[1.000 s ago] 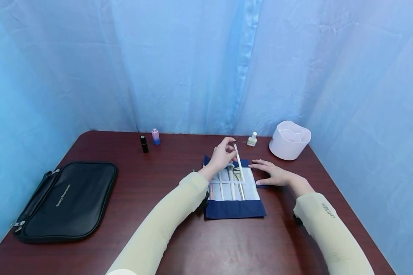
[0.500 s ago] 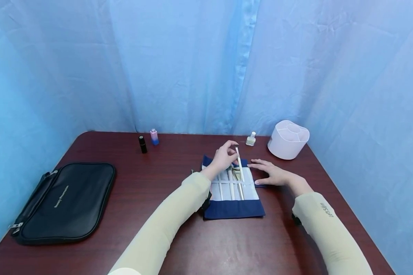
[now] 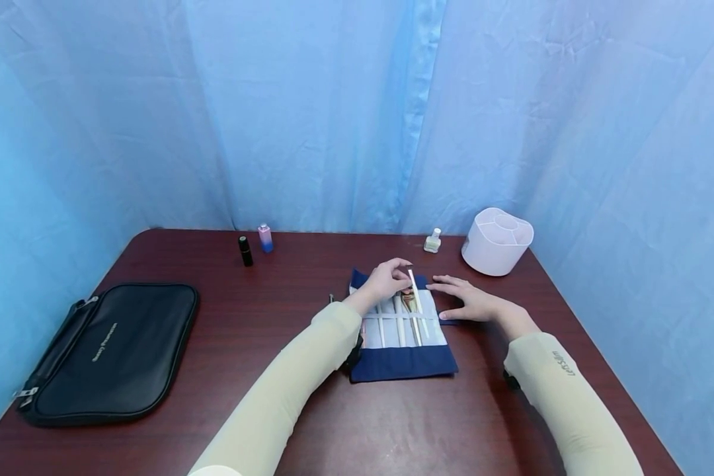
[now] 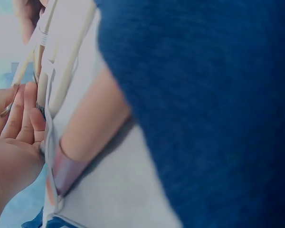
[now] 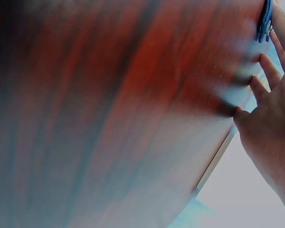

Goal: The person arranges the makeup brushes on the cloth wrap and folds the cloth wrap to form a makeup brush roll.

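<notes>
A blue brush roll (image 3: 403, 363) with a pale lining lies unfolded on the table. Several makeup brushes (image 3: 400, 327) lie in it under a thin strap (image 3: 387, 316). Near the brush end, my left hand (image 3: 385, 279) pinches a white-handled makeup brush (image 3: 417, 291) whose lower handle reaches the strap. In the left wrist view the fingers (image 4: 20, 114) are around this brush, and a thick brush handle (image 4: 97, 118) fills the foreground. My right hand (image 3: 467, 301) rests at the roll's right edge, fingers spread and fingertips on the table, holding nothing.
A white divided organizer (image 3: 496, 244) and a small nail polish bottle (image 3: 433, 240) stand at the back right. Back left are a black tube (image 3: 246, 251) and a pink-blue bottle (image 3: 265, 238). A black zip case (image 3: 113, 354) lies left. Blue curtains (image 3: 321, 112) enclose the table.
My left hand has moved down toward the roll with the brush, which sits lower against the lining now. The right hand has stayed at the roll's edge.
</notes>
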`<state>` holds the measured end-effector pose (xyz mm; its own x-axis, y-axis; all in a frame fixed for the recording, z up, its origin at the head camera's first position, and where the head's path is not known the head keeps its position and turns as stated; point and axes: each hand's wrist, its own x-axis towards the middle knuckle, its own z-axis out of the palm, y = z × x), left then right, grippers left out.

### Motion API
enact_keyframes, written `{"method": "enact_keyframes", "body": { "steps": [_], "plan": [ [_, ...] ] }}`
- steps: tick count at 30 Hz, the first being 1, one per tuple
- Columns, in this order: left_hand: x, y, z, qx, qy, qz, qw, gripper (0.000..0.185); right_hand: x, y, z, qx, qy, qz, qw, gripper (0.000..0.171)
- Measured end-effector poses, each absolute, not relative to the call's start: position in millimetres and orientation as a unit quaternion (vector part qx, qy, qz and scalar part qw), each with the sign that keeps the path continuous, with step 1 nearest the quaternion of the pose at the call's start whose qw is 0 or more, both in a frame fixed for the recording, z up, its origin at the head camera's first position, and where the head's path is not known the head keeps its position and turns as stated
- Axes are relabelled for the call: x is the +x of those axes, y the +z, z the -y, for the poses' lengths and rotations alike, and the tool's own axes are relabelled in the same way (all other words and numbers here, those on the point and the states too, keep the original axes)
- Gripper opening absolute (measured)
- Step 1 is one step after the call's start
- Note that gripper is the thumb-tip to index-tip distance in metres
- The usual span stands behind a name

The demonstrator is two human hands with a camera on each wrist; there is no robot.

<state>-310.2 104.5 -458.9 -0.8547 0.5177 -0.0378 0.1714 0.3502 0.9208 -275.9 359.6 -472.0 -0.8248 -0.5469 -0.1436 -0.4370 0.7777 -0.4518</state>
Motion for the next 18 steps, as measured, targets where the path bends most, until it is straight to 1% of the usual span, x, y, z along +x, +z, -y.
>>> {"method": "enact_keyframes", "body": {
  "steps": [5,9,12,18],
  "plan": [
    [-308.7,-461.0,-102.8,0.238,0.513,-0.805,0.183,0.051,-277.1,-473.5,-359.6,-0.266,-0.202,-0.933,0.132,0.07],
    [-308.3,-461.1,-102.0,0.252,0.505,-0.8,0.202,0.054,-277.6,-474.5,-359.4,-0.265,-0.203,-0.933,0.131,0.07],
    [-308.5,-461.2,-101.8,0.268,0.484,-0.807,0.205,0.051,-277.7,-474.8,-359.2,-0.265,-0.203,-0.933,0.131,0.071],
    [-308.5,-460.3,-101.6,0.317,0.412,-0.832,0.192,0.04,-277.4,-475.7,-359.0,-0.262,-0.203,-0.934,0.132,0.071]
  ]
}}
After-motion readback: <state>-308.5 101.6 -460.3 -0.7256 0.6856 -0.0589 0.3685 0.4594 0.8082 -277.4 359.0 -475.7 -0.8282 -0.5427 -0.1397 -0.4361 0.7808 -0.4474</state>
